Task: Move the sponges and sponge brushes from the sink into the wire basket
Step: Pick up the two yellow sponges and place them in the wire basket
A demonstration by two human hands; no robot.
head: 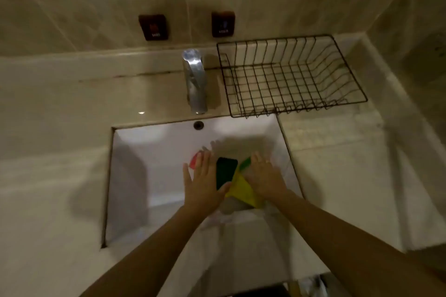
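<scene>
Both my hands reach down into the white sink (pixel 149 152). My left hand (pixel 202 183) lies flat with fingers spread over a red sponge (pixel 195 163), of which only an edge shows. Between the hands lies a dark green sponge (pixel 225 171). My right hand (pixel 264 181) rests, fingers apart, on a yellow sponge (pixel 242 189) with a green side (pixel 245 163). Neither hand visibly grips anything. The black wire basket (pixel 289 79) stands empty on the counter behind the sink's right side.
A chrome faucet (pixel 195 82) rises behind the sink, left of the basket. Two dark wall plates (pixel 154 28) hang on the tiles. Pale stone counter (pixel 55 128) surrounds the sink; a tiled wall (pixel 410 31) closes the right side.
</scene>
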